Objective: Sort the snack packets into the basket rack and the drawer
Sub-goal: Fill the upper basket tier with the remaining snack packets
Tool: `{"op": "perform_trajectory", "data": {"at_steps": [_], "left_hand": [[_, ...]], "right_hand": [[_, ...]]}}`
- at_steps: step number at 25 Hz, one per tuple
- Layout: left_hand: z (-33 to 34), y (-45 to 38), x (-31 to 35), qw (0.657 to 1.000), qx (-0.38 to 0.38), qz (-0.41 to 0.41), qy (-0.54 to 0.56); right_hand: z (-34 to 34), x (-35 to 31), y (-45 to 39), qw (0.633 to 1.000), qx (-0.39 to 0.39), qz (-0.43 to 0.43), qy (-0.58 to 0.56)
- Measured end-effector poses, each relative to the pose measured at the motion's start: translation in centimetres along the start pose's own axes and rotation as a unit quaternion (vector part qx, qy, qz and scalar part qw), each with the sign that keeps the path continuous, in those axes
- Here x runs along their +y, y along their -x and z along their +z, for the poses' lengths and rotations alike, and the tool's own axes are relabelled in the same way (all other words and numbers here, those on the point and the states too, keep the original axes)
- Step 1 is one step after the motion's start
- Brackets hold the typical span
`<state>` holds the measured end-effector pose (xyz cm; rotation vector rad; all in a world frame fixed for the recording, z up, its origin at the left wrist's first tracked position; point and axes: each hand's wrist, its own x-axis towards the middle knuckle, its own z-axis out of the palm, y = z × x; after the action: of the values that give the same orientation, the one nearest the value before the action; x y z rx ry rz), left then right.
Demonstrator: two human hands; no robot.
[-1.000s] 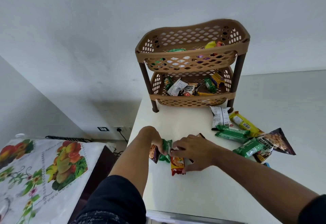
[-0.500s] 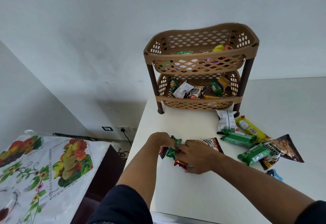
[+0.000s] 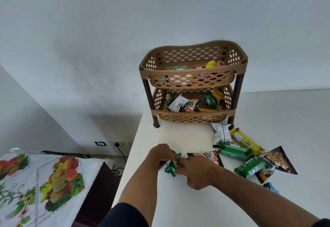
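Head view: left hand point(image 3: 161, 155) and right hand point(image 3: 195, 170), fingers curled, pinch green packets point(image 3: 171, 167) together on the white table point(image 3: 187, 205), near the basket rack point(image 3: 193, 69).

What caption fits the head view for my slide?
Both hands, left and right, gather a green packet on the table before the half-filled rack.

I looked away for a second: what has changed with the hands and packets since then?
The orange-red packet once under the right hand is hidden now. Both hands have drawn together around the green packet, which the left hand grips. The basket rack and loose packets are unchanged.
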<state>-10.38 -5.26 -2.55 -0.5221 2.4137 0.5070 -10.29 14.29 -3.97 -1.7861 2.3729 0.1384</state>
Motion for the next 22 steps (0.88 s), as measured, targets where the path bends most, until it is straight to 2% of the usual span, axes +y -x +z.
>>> {"op": "perform_trajectory", "data": {"at_steps": [7, 9, 11, 13, 16, 19, 22], "left_hand": [[-2.6, -0.2, -1.1, 0.992, 0.003, 0.063, 0.108], [-4.0, 0.0, -1.0, 0.986, 0.013, 0.078, 0.149], [-5.7, 0.4, -0.9, 0.974, 0.005, 0.086, 0.208], [-7.6, 1.2, -0.5, 0.948, -0.015, 0.115, 0.296], [-11.2, 3.3, 0.8, 0.897, -0.035, 0.18, 0.403], [-15.1, 6.2, 3.0, 0.846, -0.083, 0.235, 0.471], [-18.5, 8.3, 5.2, 0.794, -0.051, 0.304, 0.524]], "right_hand": [[-0.1, 0.0, -0.4, 0.997, 0.029, 0.056, -0.038], [-1.3, 0.6, -0.2, 0.988, 0.054, 0.1, -0.103], [-3.1, 1.9, 0.3, 0.964, 0.091, 0.142, -0.206], [-5.3, 3.7, 1.1, 0.922, 0.151, 0.156, -0.322], [-9.8, 6.5, 2.5, 0.817, 0.288, 0.16, -0.473], [-15.2, 9.0, 3.6, 0.724, 0.407, 0.175, -0.528], [-19.7, 11.2, 4.4, 0.639, 0.504, 0.157, -0.56]]}}
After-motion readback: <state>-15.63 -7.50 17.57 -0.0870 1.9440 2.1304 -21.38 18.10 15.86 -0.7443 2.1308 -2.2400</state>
